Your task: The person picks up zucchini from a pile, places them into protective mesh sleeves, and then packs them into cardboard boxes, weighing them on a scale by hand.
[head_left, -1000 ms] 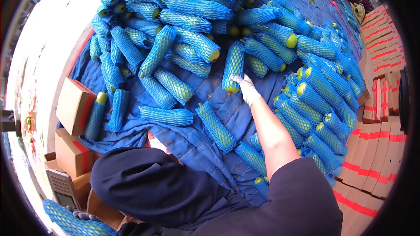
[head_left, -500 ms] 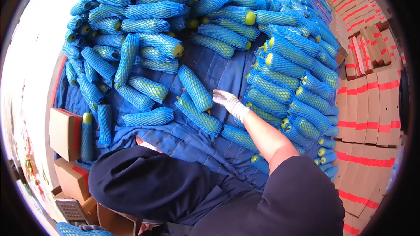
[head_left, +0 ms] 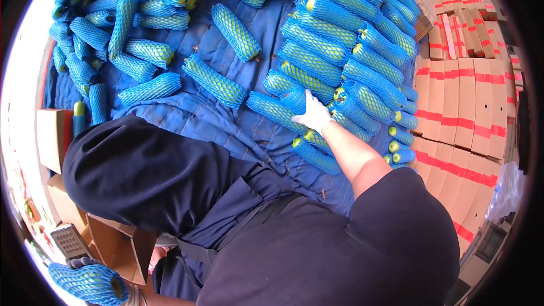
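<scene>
At the lower left, my left hand [head_left: 84, 262], in a grey glove, is wrapped around a long green gourd in a blue foam net [head_left: 85, 283]; the net hides most of its skin. My right hand [head_left: 314, 115], in a white glove, is at the near edge of the right-hand stack. Its thumb and fingers span the end of a netted gourd [head_left: 283, 85] lying there. Just below the fingers lies another netted gourd [head_left: 275, 112]. Two loose netted gourds, one higher [head_left: 235, 33] and one lower [head_left: 214, 81], rest on the blue quilted cloth [head_left: 198, 130] to the left.
A pile of netted gourds [head_left: 150, 0] stands at upper left, and a neat stack [head_left: 362, 68] at right. Cardboard boxes with red tape [head_left: 453, 102] line the right side. An open carton [head_left: 122, 249] and a calculator-like device [head_left: 71, 241] are at lower left. Dark clothing [head_left: 147, 175] covers the foreground.
The view has shifted, bringing my left hand and its netted gourd into fuller sight. My right hand has moved from beside the loose gourds to the right-hand stack; those two gourds now lie farther apart.
</scene>
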A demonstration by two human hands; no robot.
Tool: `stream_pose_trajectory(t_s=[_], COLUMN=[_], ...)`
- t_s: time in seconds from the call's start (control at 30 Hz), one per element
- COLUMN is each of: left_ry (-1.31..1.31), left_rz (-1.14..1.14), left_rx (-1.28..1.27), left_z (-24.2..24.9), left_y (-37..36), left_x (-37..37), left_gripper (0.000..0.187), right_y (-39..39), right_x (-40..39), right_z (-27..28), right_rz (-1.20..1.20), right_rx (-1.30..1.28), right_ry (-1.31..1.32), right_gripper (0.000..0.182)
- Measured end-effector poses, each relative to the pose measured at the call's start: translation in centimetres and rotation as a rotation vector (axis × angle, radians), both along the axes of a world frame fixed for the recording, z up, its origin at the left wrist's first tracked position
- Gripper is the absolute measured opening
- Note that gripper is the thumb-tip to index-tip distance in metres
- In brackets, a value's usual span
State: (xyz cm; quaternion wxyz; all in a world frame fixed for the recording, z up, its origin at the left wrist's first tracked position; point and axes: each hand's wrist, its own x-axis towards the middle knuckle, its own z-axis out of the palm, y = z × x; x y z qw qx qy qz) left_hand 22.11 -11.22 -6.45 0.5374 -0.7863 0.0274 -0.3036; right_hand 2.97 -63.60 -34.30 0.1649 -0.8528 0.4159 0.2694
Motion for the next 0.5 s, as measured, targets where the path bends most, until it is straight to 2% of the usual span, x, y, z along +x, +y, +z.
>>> stream_pose_trajectory(t_s=[0.03,0.07,0.13,0.17,0.2,0.27,0.33,0.37,0.43,0.47,0.5], left_ry=[-0.006,-0.005,0.000,0.013,0.016,-0.002,0.007,0.031,0.023,0.014,0.004], left_rz=[0.011,0.102,0.285,0.373,0.372,0.438,0.394,0.341,0.388,0.434,0.385], left_rx=[0.002,0.107,0.320,0.393,0.395,0.555,0.551,0.560,0.602,0.629,0.507], left_z=[-0.1,-0.2,-0.2,0.8,0.8,0.7,-0.1,0.1,0.9,1.3,1.6], left_y=[0.1,0.1,-0.3,-2.9,-3.2,-3.6,-1.7,-1.7,-1.8,-2.2,-1.3], left_x=[-0.8,-1.6,-3.1,-3.4,-3.8,-4.2,-4.9,-5.2,-5.0,-4.6,-4.3], left_gripper=[0.039,0.041,0.044,0.047,0.047,0.047,0.048,0.048,0.047,0.047,0.045], right_y=[0.9,1.6,3.1,4.3,5.8,8.8,10.7,10.9,10.4,8.9,7.4], right_x=[0.4,0.6,0.8,1.0,1.2,3.6,3.8,4.2,4.3,3.8,3.1], right_z=[0.1,0.5,1.4,1.3,1.0,2.1,-1.5,-1.7,-2.0,-2.0,-2.0], right_rz=[0.103,0.204,0.348,0.428,0.435,0.326,0.286,0.306,0.312,0.255,0.196], right_rx=[-0.044,-0.085,0.057,0.142,0.222,0.412,0.355,0.332,0.318,0.467,0.613], right_ry=[0.030,0.060,-0.058,-0.085,-0.139,-0.006,-0.074,-0.093,-0.109,-0.233,-0.357], right_gripper=[0.091,0.092,0.089,0.088,0.089,0.092,0.097,0.097,0.096,0.086,0.076])
